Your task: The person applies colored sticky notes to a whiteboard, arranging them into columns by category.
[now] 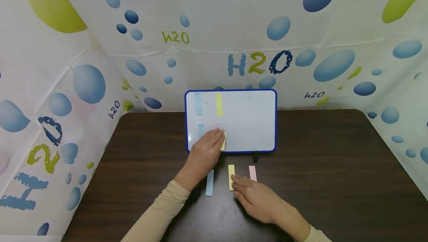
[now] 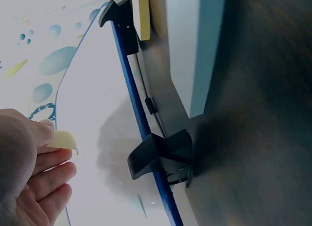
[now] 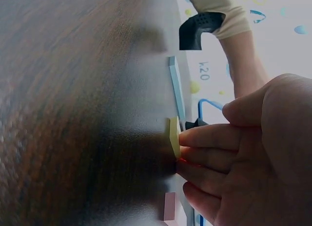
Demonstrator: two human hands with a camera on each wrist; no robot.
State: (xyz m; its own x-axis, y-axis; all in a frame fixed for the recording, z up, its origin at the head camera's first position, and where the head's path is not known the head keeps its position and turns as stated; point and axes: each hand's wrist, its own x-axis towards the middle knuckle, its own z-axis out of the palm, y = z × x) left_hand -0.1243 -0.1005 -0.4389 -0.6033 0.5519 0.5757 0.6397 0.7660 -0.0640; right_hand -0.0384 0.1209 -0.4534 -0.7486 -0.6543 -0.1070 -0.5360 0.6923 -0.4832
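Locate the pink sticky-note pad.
In the head view, the pink sticky-note pad lies on the table in front of the whiteboard, right of the yellow pad, partly hidden by the right hand.

On the sheet (image 1: 217, 4) one can read a big "H2O" (image 1: 258, 63) at the back, with the H in light blue, the 2 in green and the O in dark blue, and a second big "H2O" (image 1: 46, 159) stands turned on its side at the left. The same sheet carries a smaller green "h2O" (image 1: 175, 37), a dark "h2o" (image 1: 314, 95) at the right and a steeply tilted "h2o" (image 1: 114, 109) at the left. On the board (image 1: 249, 123) there are small dark marks, which I cannot read.
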